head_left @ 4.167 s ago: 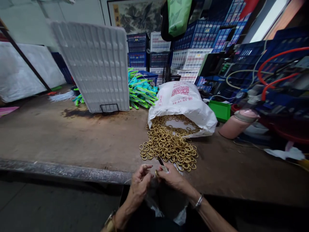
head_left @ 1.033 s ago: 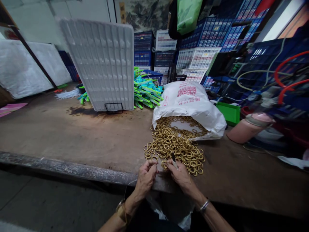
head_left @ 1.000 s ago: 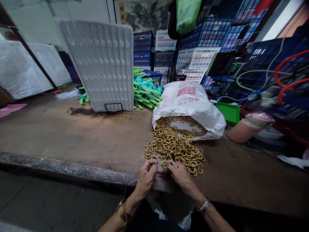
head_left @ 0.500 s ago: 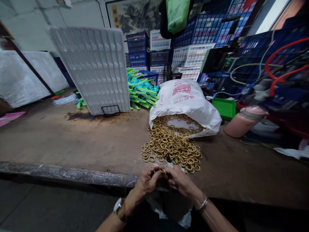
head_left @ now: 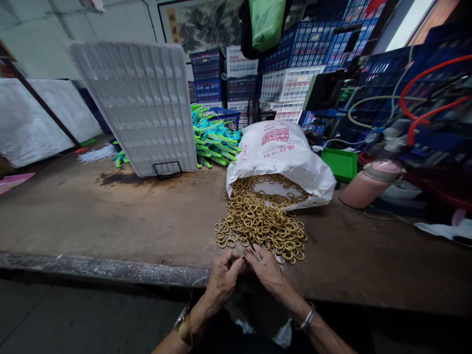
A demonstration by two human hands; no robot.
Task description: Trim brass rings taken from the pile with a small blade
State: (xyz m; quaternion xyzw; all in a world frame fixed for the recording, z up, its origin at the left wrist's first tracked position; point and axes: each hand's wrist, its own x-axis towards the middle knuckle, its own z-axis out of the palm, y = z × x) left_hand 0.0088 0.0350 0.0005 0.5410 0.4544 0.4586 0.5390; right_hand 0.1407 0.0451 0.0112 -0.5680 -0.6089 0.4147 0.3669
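My left hand (head_left: 224, 273) is closed just over the table's front edge, its thumb and fingers pinching a gold-coloured ring (head_left: 243, 257) that is mostly covered. Against it, fingertips nearly touching, my right hand (head_left: 268, 270) is closed around a slim knife-like tool (head_left: 254, 250) with a dark narrow end and a greyish part. Just beyond both hands lies a heap of gold-coloured rings (head_left: 263, 221). It spills from the mouth of a white woven sack (head_left: 283, 147) with red print, lying on its side.
Left of the sack, a pale ribbed plastic panel (head_left: 136, 108) leans upright on a black wire stand (head_left: 167, 169). Green and teal plastic pieces (head_left: 216, 140) are piled behind it. To the right are a green tray (head_left: 339, 164) and a pink bottle (head_left: 370, 184). Stacked crates (head_left: 291, 83) stand at the back.
My hands have turned and drawn closer together; the ring that showed between them is now mostly covered. The tool in my right hand has tilted, its dark end shifting slightly left.
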